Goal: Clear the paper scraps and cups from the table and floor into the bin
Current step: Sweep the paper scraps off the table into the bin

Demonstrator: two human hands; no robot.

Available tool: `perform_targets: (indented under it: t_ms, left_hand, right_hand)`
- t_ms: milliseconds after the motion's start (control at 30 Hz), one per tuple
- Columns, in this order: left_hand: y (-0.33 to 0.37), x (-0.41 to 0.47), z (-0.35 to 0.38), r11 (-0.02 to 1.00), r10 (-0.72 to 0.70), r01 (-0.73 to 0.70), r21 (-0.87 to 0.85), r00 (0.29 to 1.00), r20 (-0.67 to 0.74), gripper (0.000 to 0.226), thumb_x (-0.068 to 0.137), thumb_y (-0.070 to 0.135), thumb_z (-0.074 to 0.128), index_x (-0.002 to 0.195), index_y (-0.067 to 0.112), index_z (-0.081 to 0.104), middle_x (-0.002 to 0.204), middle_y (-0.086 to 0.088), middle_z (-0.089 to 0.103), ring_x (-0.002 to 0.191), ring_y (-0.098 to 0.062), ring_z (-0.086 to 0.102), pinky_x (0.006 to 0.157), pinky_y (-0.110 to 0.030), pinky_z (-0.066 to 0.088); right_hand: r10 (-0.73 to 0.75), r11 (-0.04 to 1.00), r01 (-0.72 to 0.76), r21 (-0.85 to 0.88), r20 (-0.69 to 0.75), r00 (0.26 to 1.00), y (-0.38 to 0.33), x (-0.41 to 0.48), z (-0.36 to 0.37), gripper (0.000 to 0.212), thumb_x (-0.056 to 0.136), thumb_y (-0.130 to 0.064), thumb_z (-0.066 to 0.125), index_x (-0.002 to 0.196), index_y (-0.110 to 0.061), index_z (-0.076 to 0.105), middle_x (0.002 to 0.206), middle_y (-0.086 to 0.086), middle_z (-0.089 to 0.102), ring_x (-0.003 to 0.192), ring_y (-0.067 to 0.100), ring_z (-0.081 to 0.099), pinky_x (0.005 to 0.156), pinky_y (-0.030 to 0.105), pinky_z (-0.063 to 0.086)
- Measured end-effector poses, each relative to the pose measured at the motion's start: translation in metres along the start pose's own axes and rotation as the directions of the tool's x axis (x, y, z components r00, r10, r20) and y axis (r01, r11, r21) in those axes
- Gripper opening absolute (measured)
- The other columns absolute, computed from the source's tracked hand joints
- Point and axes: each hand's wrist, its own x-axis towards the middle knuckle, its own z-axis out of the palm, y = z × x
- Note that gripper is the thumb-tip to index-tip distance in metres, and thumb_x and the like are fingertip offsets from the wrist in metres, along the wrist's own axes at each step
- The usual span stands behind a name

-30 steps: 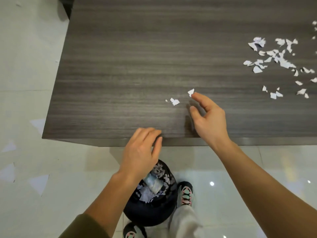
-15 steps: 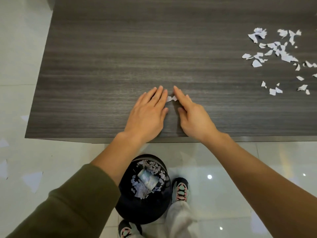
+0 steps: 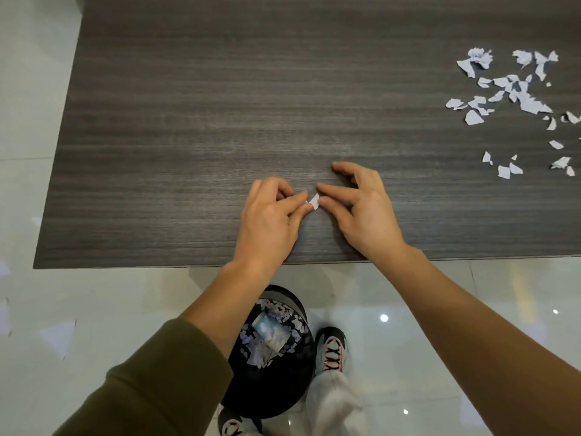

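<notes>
Left hand: your left hand lies on the desk near the front edge, fingers curled, with thumb and forefinger pinching one side of a small scrap.
Right hand: your right hand meets it from the other side. Its forefinger and thumb nip the same scrap, and its other fingers are spread over the desktop.
Who bears it: you cannot tell which hand carries the weight, because both sets of tips touch the paper.
Small scrap: it stands on edge between your two hands, just inside the front edge of the desk.
Bin: the black bin stands on the floor below the front edge, under your left forearm. It holds torn paper and what may be a flattened cup.
Scattered scraps: the scattered scraps lie toward the desk's far right, well apart from your hands.
Floor pieces: larger floor pieces lie off the desk's left end.
Step in hand: you are gathering the last stray bit on this part of the desk.
Next move: it calls for one firm pinch, a lift past the front edge and a release over the bin. The paper is light and may flutter aside, so let go low.
</notes>
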Motion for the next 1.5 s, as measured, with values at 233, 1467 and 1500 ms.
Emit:
perform_targets:
  t_ms: [233, 1467, 1500]
  left_hand:
    - [0.006, 0.0, 0.002, 0.985, 0.087, -0.095, 0.144, 0.994, 0.065, 0.026, 0.087, 0.021, 0.052, 0.078, 0.002, 0.067, 0.075, -0.009, 0.06, 0.07, -0.024, 0.057, 0.068, -0.026, 0.041]
    - [0.008, 0.01, -0.04, 0.961, -0.267, 0.277, 0.019, 0.901, 0.342, 0.013, 0.091, 0.017, 0.057, 0.101, 0.014, 0.064, 0.091, 0.003, 0.061, 0.09, -0.018, 0.056, 0.078, -0.021, 0.037]
    - [0.009, 0.006, -0.039, 0.978, -0.206, 0.201, 0.053, 0.906, 0.37, 0.024, 0.091, 0.019, 0.057, 0.113, 0.013, 0.064, 0.094, -0.001, 0.063, 0.092, -0.02, 0.056, 0.081, -0.025, 0.039]
  right_hand:
    - [-0.098, 0.995, 0.097, -0.019, -0.054, 0.994, 0.001, -0.006, 0.004, 0.018, 0.077, -0.025, 0.068, 0.087, -0.012, 0.076, 0.113, 0.012, 0.065, 0.112, 0.029, 0.053, 0.094, 0.033, 0.038]
    - [0.178, 0.979, -0.173, 0.105, -0.047, 0.983, -0.017, -0.027, -0.006, 0.029, 0.084, -0.016, 0.067, 0.112, -0.011, 0.066, 0.084, -0.005, 0.059, 0.072, 0.002, 0.05, 0.074, 0.011, 0.039]
    - [0.138, 0.99, -0.137, 0.037, -0.036, 0.99, -0.015, -0.029, -0.004, 0.034, 0.083, -0.018, 0.068, 0.116, -0.01, 0.065, 0.087, -0.001, 0.057, 0.077, 0.006, 0.049, 0.075, 0.017, 0.039]
